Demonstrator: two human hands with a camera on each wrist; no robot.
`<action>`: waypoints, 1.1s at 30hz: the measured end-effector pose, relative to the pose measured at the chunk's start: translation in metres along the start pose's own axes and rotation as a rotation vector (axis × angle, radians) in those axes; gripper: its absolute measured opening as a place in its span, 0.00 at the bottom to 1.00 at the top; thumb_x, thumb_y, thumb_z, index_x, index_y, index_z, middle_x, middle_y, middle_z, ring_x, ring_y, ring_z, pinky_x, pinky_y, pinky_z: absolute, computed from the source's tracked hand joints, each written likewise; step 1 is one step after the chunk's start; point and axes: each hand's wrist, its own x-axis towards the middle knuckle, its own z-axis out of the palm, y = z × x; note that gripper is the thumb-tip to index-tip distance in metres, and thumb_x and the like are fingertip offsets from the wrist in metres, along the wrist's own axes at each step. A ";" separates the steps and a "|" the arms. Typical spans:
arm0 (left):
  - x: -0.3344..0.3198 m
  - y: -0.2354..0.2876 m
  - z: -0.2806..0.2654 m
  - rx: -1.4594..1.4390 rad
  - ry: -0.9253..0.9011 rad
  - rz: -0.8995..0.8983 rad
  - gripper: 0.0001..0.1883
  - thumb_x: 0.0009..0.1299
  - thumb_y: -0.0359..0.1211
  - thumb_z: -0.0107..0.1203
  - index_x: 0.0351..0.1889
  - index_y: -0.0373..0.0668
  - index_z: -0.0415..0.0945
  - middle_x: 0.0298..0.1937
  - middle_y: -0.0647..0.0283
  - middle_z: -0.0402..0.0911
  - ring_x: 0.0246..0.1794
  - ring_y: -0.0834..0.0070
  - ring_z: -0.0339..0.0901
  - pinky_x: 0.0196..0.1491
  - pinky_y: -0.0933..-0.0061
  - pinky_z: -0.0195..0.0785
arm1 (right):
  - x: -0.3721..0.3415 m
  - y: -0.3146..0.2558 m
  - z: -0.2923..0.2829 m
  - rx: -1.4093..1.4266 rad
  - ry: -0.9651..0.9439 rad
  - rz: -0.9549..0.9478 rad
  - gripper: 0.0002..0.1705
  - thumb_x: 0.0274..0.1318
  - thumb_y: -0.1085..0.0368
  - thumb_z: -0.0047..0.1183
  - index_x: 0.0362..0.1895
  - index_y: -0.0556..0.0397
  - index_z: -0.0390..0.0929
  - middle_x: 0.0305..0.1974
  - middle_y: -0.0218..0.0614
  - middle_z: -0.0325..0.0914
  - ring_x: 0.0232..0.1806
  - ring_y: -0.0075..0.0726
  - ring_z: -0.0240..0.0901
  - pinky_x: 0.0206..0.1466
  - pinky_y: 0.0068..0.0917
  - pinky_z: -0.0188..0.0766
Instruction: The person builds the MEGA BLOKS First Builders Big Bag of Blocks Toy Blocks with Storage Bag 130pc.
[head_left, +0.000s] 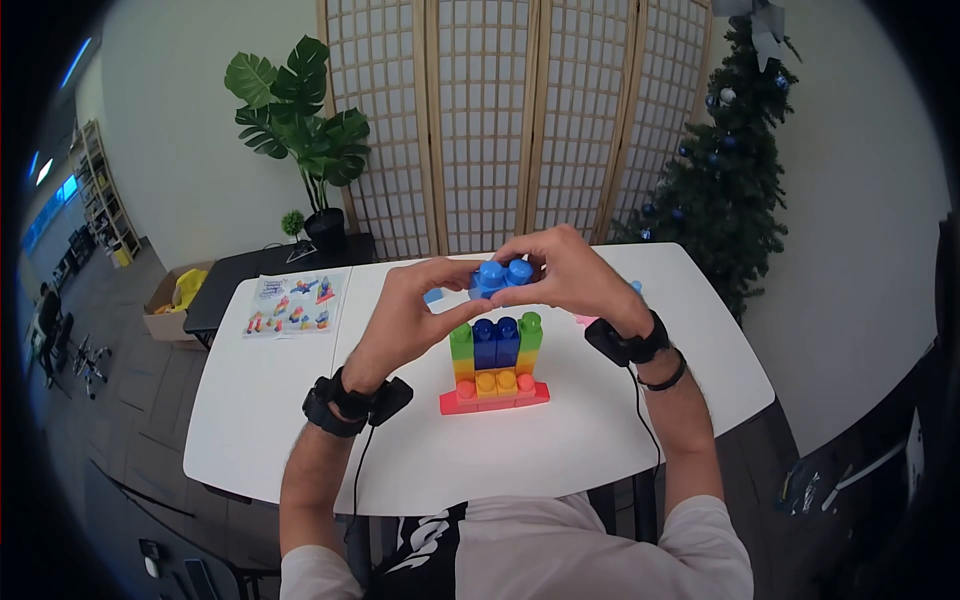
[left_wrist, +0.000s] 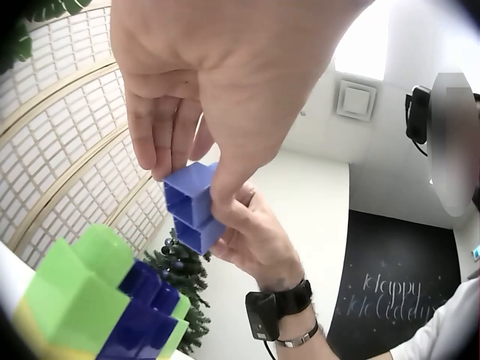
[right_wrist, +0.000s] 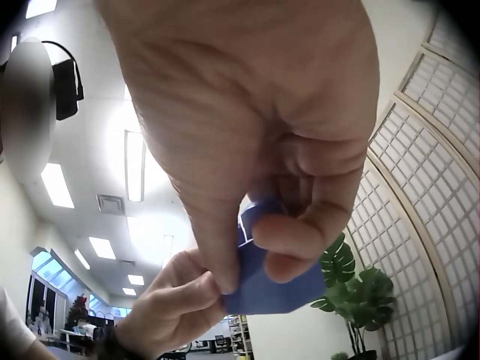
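Observation:
Both hands hold a light blue two-stud block (head_left: 492, 282) above a block build. The left hand (head_left: 408, 310) pinches its left end between thumb and fingers; the right hand (head_left: 572, 275) grips its right end. In the left wrist view the hollow underside of the blue block (left_wrist: 191, 196) shows. In the right wrist view, thumb and curled fingers hold the blue block (right_wrist: 274, 285). Below stands the build: a red base (head_left: 495, 404), yellow and red blocks, dark blue blocks (head_left: 496, 350) in the middle, and green blocks (head_left: 462, 342) on both sides.
A picture sheet (head_left: 292, 305) lies at the table's left. A blue piece (head_left: 433, 296) lies behind the left hand, and a pink piece (head_left: 586, 320) near the right wrist. Beyond the white table (head_left: 260, 420) stand a folding screen, a potted plant and a decorated tree.

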 end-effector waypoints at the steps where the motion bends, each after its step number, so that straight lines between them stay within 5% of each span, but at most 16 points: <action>1: -0.004 -0.004 0.001 0.001 -0.001 0.001 0.22 0.70 0.33 0.77 0.61 0.37 0.88 0.54 0.55 0.92 0.54 0.69 0.90 0.64 0.65 0.82 | -0.002 -0.002 0.000 0.042 -0.016 0.047 0.25 0.55 0.55 0.81 0.50 0.58 0.90 0.33 0.37 0.88 0.33 0.30 0.85 0.39 0.27 0.80; 5: -0.018 -0.022 0.011 -0.171 -0.008 -0.083 0.22 0.69 0.30 0.78 0.60 0.35 0.88 0.51 0.56 0.93 0.55 0.68 0.91 0.66 0.65 0.82 | -0.006 0.006 0.003 0.115 -0.111 0.138 0.24 0.56 0.57 0.82 0.52 0.56 0.91 0.37 0.37 0.90 0.35 0.29 0.87 0.36 0.25 0.84; 11: -0.030 -0.041 0.026 -0.106 -0.079 -0.113 0.22 0.69 0.30 0.77 0.59 0.32 0.87 0.52 0.54 0.93 0.56 0.67 0.91 0.68 0.62 0.81 | -0.012 0.024 0.007 0.075 -0.048 0.014 0.24 0.56 0.59 0.80 0.54 0.55 0.89 0.41 0.36 0.90 0.40 0.29 0.87 0.40 0.26 0.84; 17: -0.034 -0.050 0.034 -0.151 -0.053 -0.113 0.23 0.69 0.30 0.76 0.59 0.31 0.86 0.52 0.56 0.92 0.54 0.70 0.90 0.69 0.62 0.80 | -0.024 0.039 0.037 -0.080 -0.187 0.023 0.28 0.57 0.53 0.79 0.57 0.54 0.88 0.39 0.40 0.87 0.41 0.37 0.84 0.48 0.34 0.80; 21: -0.034 -0.049 0.037 -0.183 -0.065 -0.106 0.24 0.69 0.33 0.76 0.60 0.31 0.85 0.50 0.53 0.92 0.53 0.67 0.91 0.68 0.62 0.81 | -0.035 0.044 0.044 -0.113 -0.054 -0.015 0.28 0.58 0.52 0.78 0.57 0.53 0.88 0.43 0.43 0.87 0.46 0.43 0.84 0.52 0.36 0.80; 25: -0.035 -0.057 0.040 -0.224 -0.065 -0.134 0.22 0.69 0.31 0.77 0.58 0.31 0.86 0.49 0.57 0.91 0.51 0.73 0.88 0.66 0.65 0.81 | -0.033 0.049 0.047 0.021 -0.042 -0.061 0.27 0.58 0.56 0.76 0.57 0.56 0.85 0.45 0.48 0.88 0.47 0.50 0.87 0.53 0.40 0.82; 33: -0.044 -0.065 0.051 -0.206 -0.142 -0.216 0.19 0.68 0.30 0.77 0.54 0.33 0.86 0.48 0.62 0.90 0.48 0.80 0.83 0.59 0.72 0.79 | -0.043 0.056 0.059 0.112 -0.104 0.007 0.35 0.59 0.52 0.79 0.65 0.53 0.80 0.52 0.44 0.89 0.52 0.46 0.89 0.60 0.37 0.82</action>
